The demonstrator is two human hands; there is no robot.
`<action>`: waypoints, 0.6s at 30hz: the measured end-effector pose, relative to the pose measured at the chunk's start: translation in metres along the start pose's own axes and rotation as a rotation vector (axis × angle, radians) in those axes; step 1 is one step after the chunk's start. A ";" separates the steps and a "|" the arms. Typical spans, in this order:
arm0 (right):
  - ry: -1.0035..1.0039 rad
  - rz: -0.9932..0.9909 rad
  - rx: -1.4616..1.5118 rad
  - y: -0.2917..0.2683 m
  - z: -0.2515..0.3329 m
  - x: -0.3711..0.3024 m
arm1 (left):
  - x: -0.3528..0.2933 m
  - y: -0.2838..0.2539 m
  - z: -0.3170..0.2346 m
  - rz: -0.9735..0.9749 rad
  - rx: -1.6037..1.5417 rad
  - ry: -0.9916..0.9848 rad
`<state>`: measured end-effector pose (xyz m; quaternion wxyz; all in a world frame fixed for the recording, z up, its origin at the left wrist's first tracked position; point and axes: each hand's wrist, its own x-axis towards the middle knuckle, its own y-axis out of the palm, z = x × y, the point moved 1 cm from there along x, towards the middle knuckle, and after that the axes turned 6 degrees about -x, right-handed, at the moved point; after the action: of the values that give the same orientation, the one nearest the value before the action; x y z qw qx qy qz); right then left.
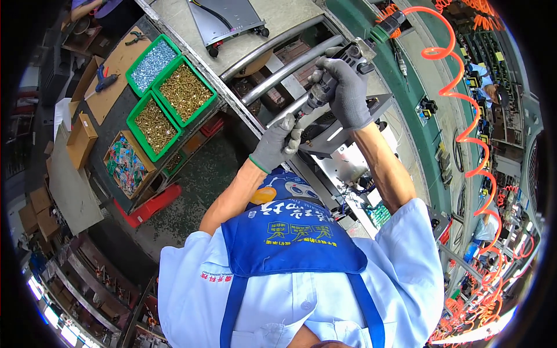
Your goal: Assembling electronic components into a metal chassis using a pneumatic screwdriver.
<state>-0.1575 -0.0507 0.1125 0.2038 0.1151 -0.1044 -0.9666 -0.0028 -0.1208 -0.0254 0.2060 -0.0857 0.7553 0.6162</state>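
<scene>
My right hand [350,95], in a grey glove, is wrapped round a dark pneumatic screwdriver [321,93]. The tool's nose points down-left toward my other hand. At that nose, my left hand [274,144], also gloved, has its fingers curled together. Anything small between those fingertips is hidden. An orange coiled air hose [455,90] runs from near the tool's back end off to the right. Beneath my hands lies a dark-framed unit with a shiny metal plate [342,165], on the roller line [293,49].
Green bins of brass-coloured screws [184,93] and silver screws [152,65] stand on the left bench, beside a box of small packets [125,165]. A blue-handled power tool [104,80] lies behind them. A grey panel on casters [227,20] is at the far side.
</scene>
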 end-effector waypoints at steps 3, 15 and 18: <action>-0.053 -0.025 -0.027 0.003 0.003 -0.001 | 0.006 0.004 0.006 0.011 -0.052 -0.050; -0.052 0.157 -0.932 -0.054 -0.013 0.108 | 0.016 -0.029 0.026 -0.477 0.435 -0.233; 0.022 0.224 -1.085 -0.059 -0.016 0.119 | 0.000 -0.051 0.065 -0.431 0.293 -0.290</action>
<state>-0.2807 -0.0498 0.0615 0.3367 -0.0081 0.3989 -0.8529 0.0305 -0.0700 -0.0809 0.4481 -0.1244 0.7632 0.4487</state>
